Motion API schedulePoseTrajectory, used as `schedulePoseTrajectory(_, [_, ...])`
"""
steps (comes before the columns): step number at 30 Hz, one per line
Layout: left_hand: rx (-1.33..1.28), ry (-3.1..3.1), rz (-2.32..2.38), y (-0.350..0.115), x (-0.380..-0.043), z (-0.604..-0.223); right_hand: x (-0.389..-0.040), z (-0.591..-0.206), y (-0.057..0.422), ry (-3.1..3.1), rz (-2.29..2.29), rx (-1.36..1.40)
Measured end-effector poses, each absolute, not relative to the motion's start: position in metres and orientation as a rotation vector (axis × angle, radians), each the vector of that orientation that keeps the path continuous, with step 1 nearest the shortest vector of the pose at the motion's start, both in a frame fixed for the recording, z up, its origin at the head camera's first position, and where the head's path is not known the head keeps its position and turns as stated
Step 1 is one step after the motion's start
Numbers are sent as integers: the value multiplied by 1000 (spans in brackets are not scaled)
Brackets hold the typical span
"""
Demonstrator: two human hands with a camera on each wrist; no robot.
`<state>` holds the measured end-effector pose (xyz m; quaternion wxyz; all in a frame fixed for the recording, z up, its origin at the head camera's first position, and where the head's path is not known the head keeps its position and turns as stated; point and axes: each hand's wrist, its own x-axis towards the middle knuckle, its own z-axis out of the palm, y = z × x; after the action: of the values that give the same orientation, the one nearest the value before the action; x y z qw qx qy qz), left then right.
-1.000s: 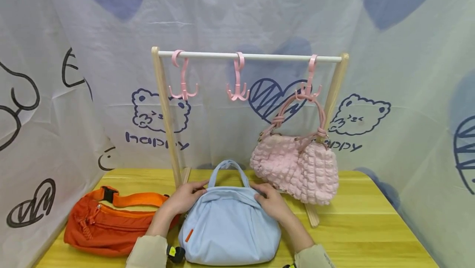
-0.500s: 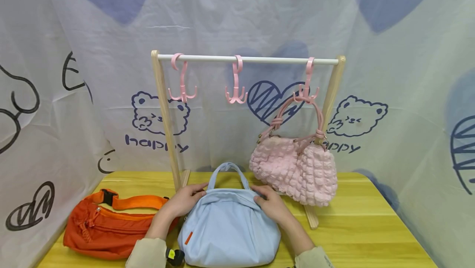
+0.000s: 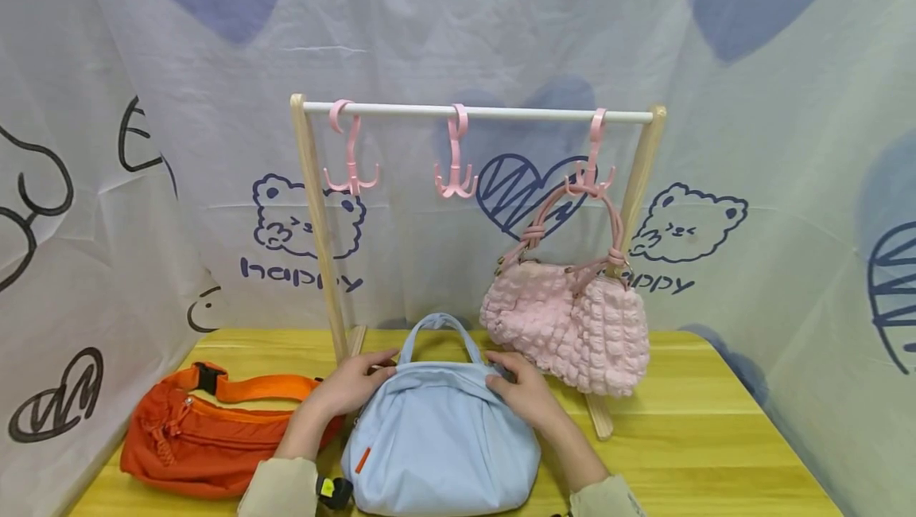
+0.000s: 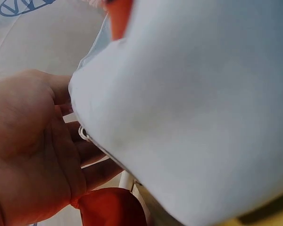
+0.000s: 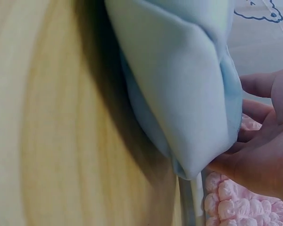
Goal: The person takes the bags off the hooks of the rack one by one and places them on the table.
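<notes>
A light blue handbag (image 3: 444, 437) stands upright at the front middle of the table, its top handle (image 3: 441, 318) arching up. My left hand (image 3: 351, 383) holds its upper left corner, thumb at the front and fingers behind. At the opposite corner, my right hand (image 3: 525, 394) holds it the same way. The left wrist view shows the fingers (image 4: 96, 157) passing behind the bag beside a zipper pull (image 4: 83, 133). In the right wrist view, the right fingertips disappear behind the blue fabric (image 5: 193, 103).
Behind the handbag stands a rack with a white rail (image 3: 529, 113) and pink hooks (image 3: 456, 175). A pink puffy handbag (image 3: 572, 318) hangs from the right hook. An orange waist bag (image 3: 215, 441) lies left on the wooden table (image 3: 716, 437). A printed cloth (image 3: 429, 24) encloses the back.
</notes>
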<state>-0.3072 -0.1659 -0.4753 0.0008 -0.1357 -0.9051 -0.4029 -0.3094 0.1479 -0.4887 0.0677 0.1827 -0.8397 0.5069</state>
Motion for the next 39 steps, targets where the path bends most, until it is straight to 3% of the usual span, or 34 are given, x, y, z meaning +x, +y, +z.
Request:
schedulePoseTrajectory(24, [-486,-2829,-1204,-157,-295,-444,-300,-457,154,-2266,1721,641])
schedulePoseTrajectory(39, [-638,-2604,-1106,-143,-274,-416,-285,-430,160,-1907,1580,695])
